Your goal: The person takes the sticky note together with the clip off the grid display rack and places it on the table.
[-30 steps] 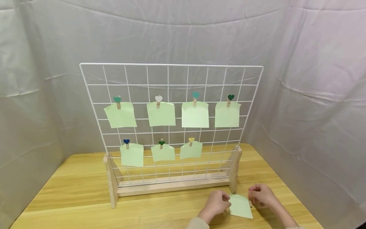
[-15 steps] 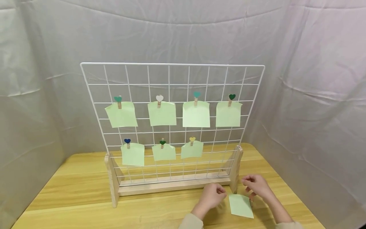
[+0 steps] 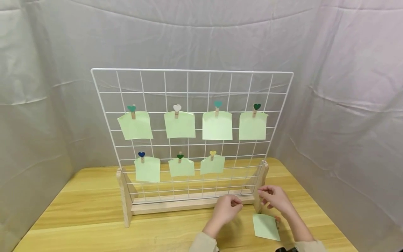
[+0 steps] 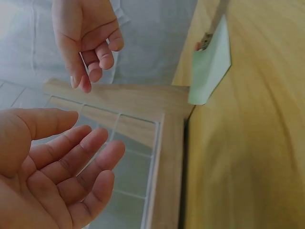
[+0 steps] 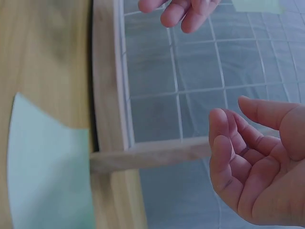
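My left hand [image 3: 225, 210] hovers in front of the rack's wooden base [image 3: 173, 207], its fingers loosely bent and holding nothing. To its right, my right hand [image 3: 277, 200] is near the base's right foot, also with nothing in its relaxed fingers. A pale green paper note [image 3: 266, 227] lies on the table below and apart from both hands. At its right edge sits a small wooden clothespin [image 4: 206, 41] with an orange-red part. Both palms show in the wrist views, the left hand [image 4: 62, 167] in one and the right hand [image 5: 262, 162] in the other.
The white wire grid [image 3: 192, 71] stands upright in the wooden base. Several green notes [image 3: 217, 126] hang on it in two rows, clipped by clothespins with coloured hearts. Grey cloth [image 3: 201, 38] surrounds the wooden table [image 3: 78, 224] at the back and sides.
My left hand has let go of the note's left edge and moved left and up. My right hand has left the note's right edge, moving up and left. The note stays on the table.
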`<state>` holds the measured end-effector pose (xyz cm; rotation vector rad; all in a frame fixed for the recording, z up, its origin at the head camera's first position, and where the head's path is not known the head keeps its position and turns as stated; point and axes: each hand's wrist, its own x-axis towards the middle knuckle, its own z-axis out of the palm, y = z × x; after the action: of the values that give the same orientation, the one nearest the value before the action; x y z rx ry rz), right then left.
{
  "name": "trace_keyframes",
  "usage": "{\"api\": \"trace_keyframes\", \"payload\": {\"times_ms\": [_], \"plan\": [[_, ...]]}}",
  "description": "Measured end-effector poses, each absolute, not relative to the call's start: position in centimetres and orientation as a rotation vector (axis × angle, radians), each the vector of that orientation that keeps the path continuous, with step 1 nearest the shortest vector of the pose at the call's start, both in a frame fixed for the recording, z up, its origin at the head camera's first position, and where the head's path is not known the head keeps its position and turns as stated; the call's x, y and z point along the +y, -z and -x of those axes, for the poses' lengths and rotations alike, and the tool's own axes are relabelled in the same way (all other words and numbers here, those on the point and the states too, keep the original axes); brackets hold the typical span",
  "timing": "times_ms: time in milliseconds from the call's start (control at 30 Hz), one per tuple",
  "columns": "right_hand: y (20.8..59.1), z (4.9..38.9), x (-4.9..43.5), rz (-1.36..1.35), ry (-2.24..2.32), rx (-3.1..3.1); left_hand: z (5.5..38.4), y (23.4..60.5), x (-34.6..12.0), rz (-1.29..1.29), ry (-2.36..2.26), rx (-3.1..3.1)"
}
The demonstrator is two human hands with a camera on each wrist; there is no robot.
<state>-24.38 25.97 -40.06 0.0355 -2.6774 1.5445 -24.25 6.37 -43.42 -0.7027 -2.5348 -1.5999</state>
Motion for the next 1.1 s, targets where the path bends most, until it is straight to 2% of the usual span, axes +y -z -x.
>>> {"api": "trace_keyframes", "payload": {"times_ms": [467,867,1100], "plan": [[38.5,25.2,23.6,-0.156,-1.652,-2.635,24.6,40.9,3.8,0.665,1.571,-2.472],[36.6,26.0,21.2,-0.416,-1.752,-2.531,24.6,39.4,1.9,0.610,1.563,-2.442],[35.5,26.6,19.4,-0.424,-1.786,-2.454,24.6,38.3,0.7,0.558,1.563,-2.408]]}}
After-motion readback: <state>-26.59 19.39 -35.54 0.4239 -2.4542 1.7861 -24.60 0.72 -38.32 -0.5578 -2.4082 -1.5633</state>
